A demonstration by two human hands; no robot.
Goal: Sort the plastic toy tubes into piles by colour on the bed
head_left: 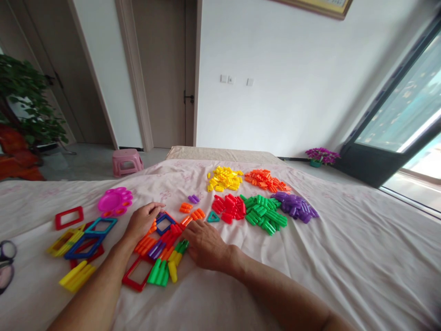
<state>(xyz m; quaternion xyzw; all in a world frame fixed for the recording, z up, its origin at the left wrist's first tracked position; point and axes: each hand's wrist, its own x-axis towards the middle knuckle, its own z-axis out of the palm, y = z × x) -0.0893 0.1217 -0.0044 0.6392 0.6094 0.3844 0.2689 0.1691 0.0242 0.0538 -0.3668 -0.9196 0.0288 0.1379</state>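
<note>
A patchwork of plastic pieces lies between my hands, with red, orange, purple, green and yellow tubes beside a blue square frame (166, 224) and a red square frame (124, 279). My left hand (143, 220) is at its far left edge, thumb and fingers drawn together by the blue frame and some orange tubes (145, 246); what they pinch is hidden. On the right side, my right hand (206, 243) curls its fingers down beside red tubes (171, 236) and green-tipped yellow tubes (178, 254). Its fingertips are covered, so anything in them cannot be made out.
Beyond my hands lie piles of yellow (225, 179), orange (266, 180), red (229, 208), green (264, 214) and purple tubes (295, 207). A teal triangle (213, 216) is nearby. To the left are a pink paw-shaped tray (112, 201), square frames (84, 247) and glasses (7, 262).
</note>
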